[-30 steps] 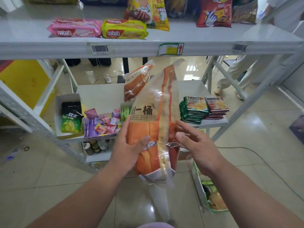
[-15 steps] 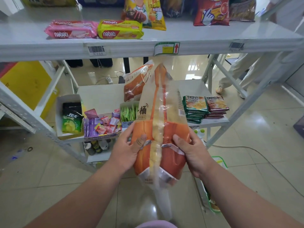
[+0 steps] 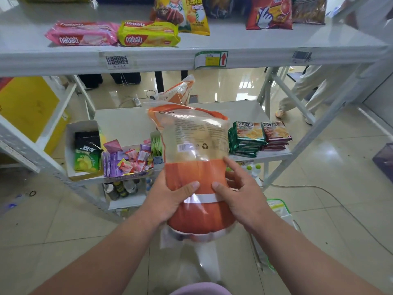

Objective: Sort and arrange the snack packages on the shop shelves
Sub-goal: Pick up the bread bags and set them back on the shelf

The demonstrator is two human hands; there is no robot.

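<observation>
Hands grip the orange snack bag [image 3: 192,150] upright before the lower shelf [image 3: 127,122]: your left hand [image 3: 170,199] and right hand [image 3: 238,194] curl around its waist, thumbs meeting across the back panel, likely steadying it for placement.

Left hand [image 3: 170,201] and right hand [image 3: 240,196] bare — no gloves, rings or watch visible. Both forearms bare to the frame's lower edge, no sleeves in view. Short trimmed nails. Rounded patch of pale lilac fabric garment [image 3: 200,288] at bottom centre — cut off by the frame.
</observation>
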